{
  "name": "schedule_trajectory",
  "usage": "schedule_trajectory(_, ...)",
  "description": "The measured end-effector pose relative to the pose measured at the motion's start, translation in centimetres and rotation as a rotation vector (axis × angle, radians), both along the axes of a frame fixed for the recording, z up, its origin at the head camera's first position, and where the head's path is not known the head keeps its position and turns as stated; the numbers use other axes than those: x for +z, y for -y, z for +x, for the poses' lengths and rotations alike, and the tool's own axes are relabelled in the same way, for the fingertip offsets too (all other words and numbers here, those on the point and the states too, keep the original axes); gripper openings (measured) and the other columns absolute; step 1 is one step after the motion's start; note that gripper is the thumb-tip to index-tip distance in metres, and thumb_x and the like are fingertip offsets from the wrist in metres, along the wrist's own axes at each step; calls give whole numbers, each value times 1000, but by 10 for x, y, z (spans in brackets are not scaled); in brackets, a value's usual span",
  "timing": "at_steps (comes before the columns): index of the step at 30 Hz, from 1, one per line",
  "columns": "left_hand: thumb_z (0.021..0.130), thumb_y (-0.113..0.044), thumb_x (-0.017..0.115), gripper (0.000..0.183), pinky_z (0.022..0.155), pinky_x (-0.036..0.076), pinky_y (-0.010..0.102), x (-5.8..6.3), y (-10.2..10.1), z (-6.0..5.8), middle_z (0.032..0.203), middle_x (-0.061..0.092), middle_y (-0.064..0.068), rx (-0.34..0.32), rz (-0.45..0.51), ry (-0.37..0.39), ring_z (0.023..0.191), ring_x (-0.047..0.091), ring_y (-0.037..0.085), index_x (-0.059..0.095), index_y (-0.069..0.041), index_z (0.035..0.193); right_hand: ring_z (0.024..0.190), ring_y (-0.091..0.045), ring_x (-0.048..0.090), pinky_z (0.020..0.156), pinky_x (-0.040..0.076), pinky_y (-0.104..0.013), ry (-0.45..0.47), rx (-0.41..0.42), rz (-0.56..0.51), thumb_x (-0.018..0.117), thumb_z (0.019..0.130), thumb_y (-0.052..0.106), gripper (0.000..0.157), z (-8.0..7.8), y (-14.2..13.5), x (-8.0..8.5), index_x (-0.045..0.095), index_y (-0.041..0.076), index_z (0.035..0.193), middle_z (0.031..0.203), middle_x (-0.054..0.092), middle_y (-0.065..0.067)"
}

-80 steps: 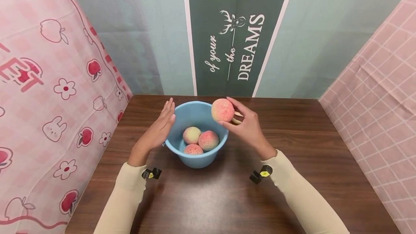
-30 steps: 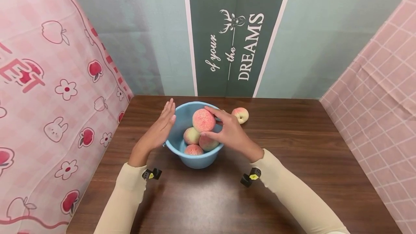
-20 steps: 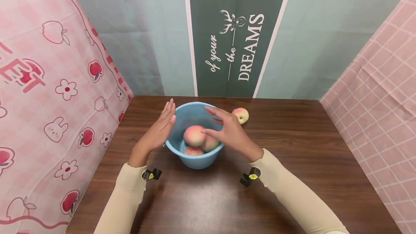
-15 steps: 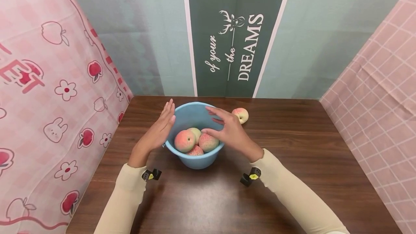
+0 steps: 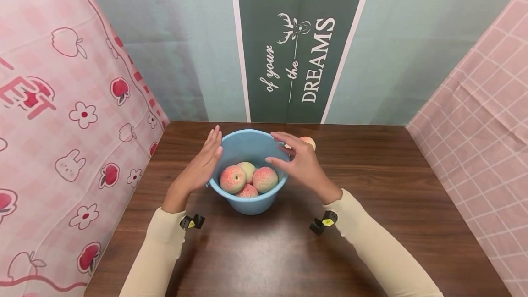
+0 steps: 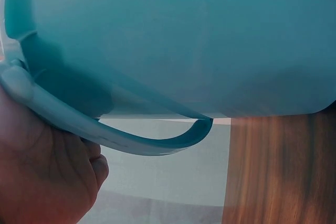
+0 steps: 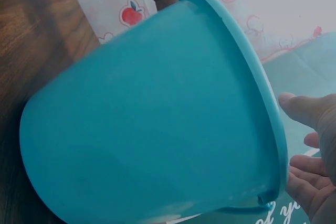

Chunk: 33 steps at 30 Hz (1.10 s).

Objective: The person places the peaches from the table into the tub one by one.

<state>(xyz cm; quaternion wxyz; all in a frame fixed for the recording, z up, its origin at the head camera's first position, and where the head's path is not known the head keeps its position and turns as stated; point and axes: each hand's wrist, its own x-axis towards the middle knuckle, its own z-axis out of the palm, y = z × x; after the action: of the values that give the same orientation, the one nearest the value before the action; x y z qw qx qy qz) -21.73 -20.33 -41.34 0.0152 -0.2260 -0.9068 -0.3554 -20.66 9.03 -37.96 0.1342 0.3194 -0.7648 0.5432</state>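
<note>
A light blue bucket (image 5: 250,206) stands on the table with several pink-and-yellow peaches inside. One peach (image 5: 233,179) lies at the left of the bucket, another peach (image 5: 265,179) at the right. My left hand (image 5: 199,164) rests at the bucket's left rim, fingers straight and together; in the left wrist view the bucket's handle (image 6: 152,145) runs past it. Over the right rim is my right hand (image 5: 304,164), its thumb and fingers spread apart with nothing between them. Behind its fingers, a further peach (image 5: 308,141) on the table is partly hidden.
The brown wooden table (image 5: 383,205) extends to the right and in front of the bucket. A grey-green cloth (image 5: 284,72) hangs at the back. Pink printed cloth (image 5: 82,150) borders the left side, and pink checked cloth (image 5: 482,100) the right.
The right hand let go of a peach above the bucket; it dropped in and rolled to the left side. That hand then moved back right over the rim. The left hand stayed put.
</note>
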Motion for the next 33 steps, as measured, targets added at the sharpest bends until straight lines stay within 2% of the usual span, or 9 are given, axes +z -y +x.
schedule_trajectory(3,104,-40,18,56,114,6,48,-1,0,2,156,-10,-7,1,-2,7,142,-11,13,1,-16,151,111,-30,59,82,50,-49,-24,-28,1,81,69,0,61,3,-4,5,56,-6,125,125,57,-21)
schedule_trajectory(7,104,-40,19,55,114,6,48,-2,-1,4,156,-10,-8,3,0,17,142,-12,11,1,-17,151,112,-33,58,82,50,-48,-29,-85,23,82,69,2,61,4,-8,7,57,-6,124,126,57,-20)
schedule_trajectory(14,104,-39,19,56,114,6,49,-4,-1,5,156,-10,-7,-2,3,13,142,-12,12,1,-17,151,111,-30,59,80,51,-48,-17,-151,51,83,69,5,61,4,-13,8,58,-3,124,127,58,-17)
schedule_trajectory(25,104,-40,18,56,113,7,50,-5,-2,4,156,-10,-7,-7,0,11,143,-11,15,1,-16,151,112,-29,58,83,50,-49,-3,-208,38,82,70,3,59,0,-27,6,59,-1,124,127,58,-16)
schedule_trajectory(26,104,-40,18,56,113,7,50,-5,-2,3,156,-11,-7,-10,1,12,143,-11,15,1,-17,151,112,-29,58,83,50,-49,0,-218,35,82,70,3,58,-1,-29,5,59,-1,124,126,58,-16)
schedule_trajectory(33,104,-38,20,55,113,6,51,1,-1,-5,158,-9,-2,2,-8,3,142,-12,14,-1,-18,151,112,-6,56,86,51,-32,6,-275,31,83,71,22,62,-38,-47,-25,60,18,128,128,57,11)
